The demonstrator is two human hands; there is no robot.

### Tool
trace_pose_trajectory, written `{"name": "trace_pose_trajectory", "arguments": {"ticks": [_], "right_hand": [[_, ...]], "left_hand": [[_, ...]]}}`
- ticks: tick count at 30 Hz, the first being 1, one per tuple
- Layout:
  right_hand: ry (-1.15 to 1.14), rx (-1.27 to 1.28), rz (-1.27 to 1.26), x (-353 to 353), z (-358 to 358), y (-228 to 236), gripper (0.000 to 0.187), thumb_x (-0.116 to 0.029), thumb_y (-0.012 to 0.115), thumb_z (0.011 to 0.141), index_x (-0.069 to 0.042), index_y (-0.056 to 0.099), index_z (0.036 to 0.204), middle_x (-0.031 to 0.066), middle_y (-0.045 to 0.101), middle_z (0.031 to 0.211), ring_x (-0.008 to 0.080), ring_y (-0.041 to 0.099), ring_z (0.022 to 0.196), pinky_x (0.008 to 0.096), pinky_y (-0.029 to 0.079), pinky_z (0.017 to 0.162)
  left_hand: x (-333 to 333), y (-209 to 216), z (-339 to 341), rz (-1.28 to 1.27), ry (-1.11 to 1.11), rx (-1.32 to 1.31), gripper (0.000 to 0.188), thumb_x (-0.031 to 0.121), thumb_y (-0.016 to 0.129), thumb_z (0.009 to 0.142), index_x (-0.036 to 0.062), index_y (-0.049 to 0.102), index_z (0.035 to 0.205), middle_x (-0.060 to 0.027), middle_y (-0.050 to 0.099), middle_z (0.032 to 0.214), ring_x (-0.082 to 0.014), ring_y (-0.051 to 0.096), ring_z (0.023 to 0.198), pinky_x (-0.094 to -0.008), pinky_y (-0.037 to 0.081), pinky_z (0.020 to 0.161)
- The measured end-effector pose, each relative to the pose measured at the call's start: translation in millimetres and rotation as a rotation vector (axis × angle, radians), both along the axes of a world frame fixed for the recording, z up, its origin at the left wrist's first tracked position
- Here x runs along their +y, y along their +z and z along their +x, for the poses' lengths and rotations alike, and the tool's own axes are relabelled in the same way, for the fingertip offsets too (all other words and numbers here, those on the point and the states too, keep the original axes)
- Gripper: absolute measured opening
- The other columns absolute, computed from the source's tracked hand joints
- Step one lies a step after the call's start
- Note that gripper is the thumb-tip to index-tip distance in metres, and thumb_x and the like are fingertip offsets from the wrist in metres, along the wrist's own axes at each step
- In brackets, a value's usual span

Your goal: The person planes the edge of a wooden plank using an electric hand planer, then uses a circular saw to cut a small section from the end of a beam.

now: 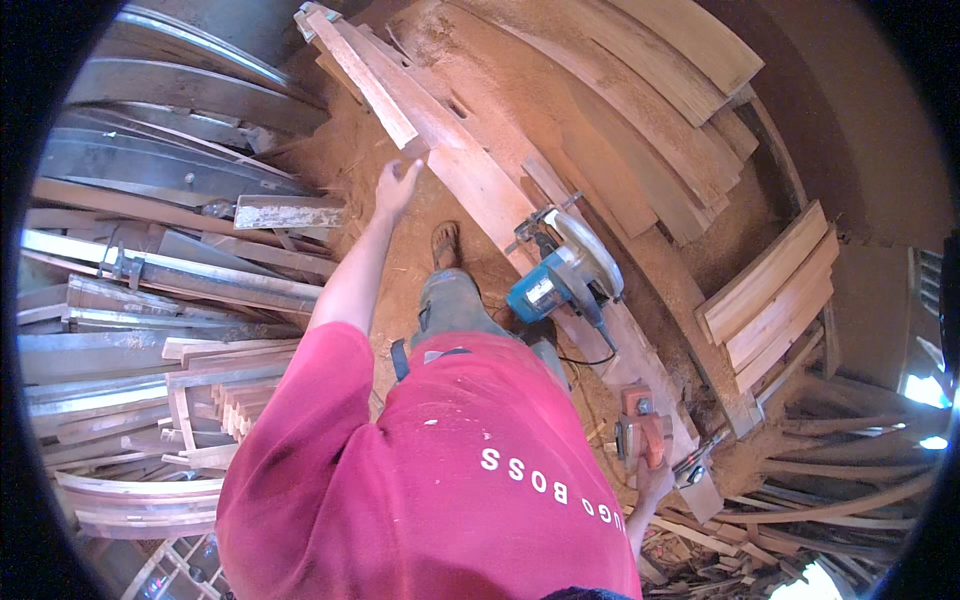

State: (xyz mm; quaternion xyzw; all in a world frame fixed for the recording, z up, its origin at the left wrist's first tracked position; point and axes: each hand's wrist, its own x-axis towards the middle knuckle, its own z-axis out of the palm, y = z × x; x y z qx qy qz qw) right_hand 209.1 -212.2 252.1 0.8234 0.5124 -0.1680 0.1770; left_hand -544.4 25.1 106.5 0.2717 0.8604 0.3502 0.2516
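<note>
My left hand (398, 190) is held out with its fingers apart and nothing in it. It is just below the cut end of a narrow wooden board (362, 82) that lies along the workbench. Far to the right, my right hand (654, 480) is closed around the end of a red power tool (642, 436), which looks like an electric planer and rests at the bench's edge; some fingers are hidden behind it. Between my hands a blue circular saw (545, 285) with a pale metal guard sits on the long wooden bench plank (480, 190).
Sawdust covers the floor (400, 260) and much of the bench. Wide planks (640, 60) lie beyond it, and short boards (770, 300) are stacked at the right. Piled timber (150, 210) fills the left side. A dark cord (585, 361) runs by the saw.
</note>
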Motion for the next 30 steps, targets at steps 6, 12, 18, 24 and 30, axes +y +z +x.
{"name": "trace_pose_trajectory", "arguments": {"ticks": [6,12,18,24,30], "right_hand": [[-0.861,0.381,0.652,-57.0,-87.2,39.1,0.031,-0.016,0.073,0.078,0.005,0.069,0.101,0.0167,0.070,0.083,0.0290,0.067,0.066,0.0411,0.055,0.059],[-1.231,0.641,1.082,-20.5,-235.1,110.2,0.032,-0.001,0.063,0.082,0.004,0.061,0.114,0.0108,0.063,0.087,0.0187,0.057,0.063,0.0312,0.049,0.048],[-1.255,0.851,1.166,30.3,-325.2,140.0,0.017,-0.011,0.059,0.088,0.002,0.058,0.099,0.0034,0.049,0.070,0.0161,0.049,0.058,0.0344,0.048,0.050],[-1.075,1.309,0.934,101.1,-406.3,165.6,0.014,-0.012,0.060,0.084,-0.004,0.051,0.078,0.0045,0.050,0.070,0.0171,0.049,0.056,0.0322,0.044,0.052],[-0.775,1.354,0.827,177.4,-470.4,180.7,0.019,-0.014,0.063,0.084,0.001,0.055,0.091,0.0072,0.054,0.067,0.0164,0.053,0.055,0.0308,0.044,0.050]], "left_hand": [[98.8,-2.1,-29.2,-0.103,0.196,-0.038,0.126,0.063,0.085,0.063,-0.0092,0.026,0.147,-0.0316,0.049,0.140,-0.0399,0.047,0.134,-0.0434,0.040,0.111],[103.3,-18.3,-60.5,-0.288,0.141,-0.066,0.116,0.044,0.086,0.067,-0.0135,0.021,0.145,-0.0311,0.051,0.137,-0.0410,0.051,0.131,-0.0427,0.044,0.109],[17.9,86.2,-72.0,0.372,0.016,-1.085,0.055,0.017,0.067,0.086,-0.0092,0.046,0.130,-0.0216,0.061,0.122,-0.0290,0.063,0.116,-0.0428,0.058,0.090],[-27.9,203.6,-151.0,0.900,0.155,-1.457,0.051,0.033,0.043,0.102,-0.0049,0.047,0.135,-0.0254,0.058,0.130,-0.0364,0.067,0.109,-0.0458,0.062,0.087],[1.0,257.7,-204.5,1.193,-0.003,-1.509,0.049,0.025,0.036,0.105,-0.0094,0.040,0.140,-0.0316,0.052,0.136,-0.0485,0.058,0.119,-0.0451,0.061,0.094]]}}
